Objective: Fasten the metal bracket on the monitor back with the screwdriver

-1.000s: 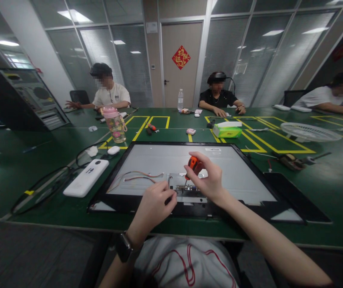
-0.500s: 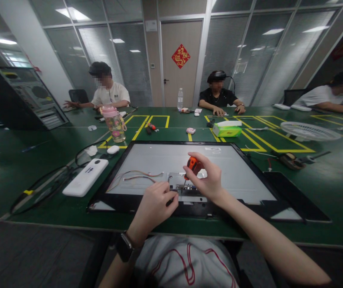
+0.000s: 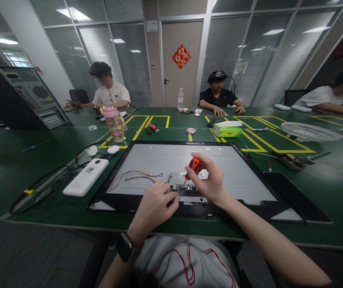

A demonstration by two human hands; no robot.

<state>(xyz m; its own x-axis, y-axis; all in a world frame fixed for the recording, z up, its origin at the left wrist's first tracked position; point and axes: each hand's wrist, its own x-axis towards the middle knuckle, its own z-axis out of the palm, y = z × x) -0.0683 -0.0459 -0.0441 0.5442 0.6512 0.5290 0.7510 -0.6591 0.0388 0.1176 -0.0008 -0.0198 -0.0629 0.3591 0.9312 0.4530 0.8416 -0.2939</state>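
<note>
A: Where's the screwdriver (image 3: 193, 165), and how do the hands stand?

B: The right hand (image 3: 210, 179) pinches its orange-and-black handle; the shaft slants down to the metal plate (image 3: 176, 177) towards the near side of the flat panel (image 3: 147, 157); the left hand (image 3: 156, 202) is curled beside that plate, and I cannot tell whether it grips anything.

A: And room around the edges?

B: A narrow strip of green worktop (image 3: 69, 212) runs between the panel's near edge and the worktop's own; the white power bank (image 3: 84, 180) lies just beside the left edge; a dark slab (image 3: 297, 196) lies right along the right one; beyond the far edge, a short gap separates panel from green packet (image 3: 227, 130).
</note>
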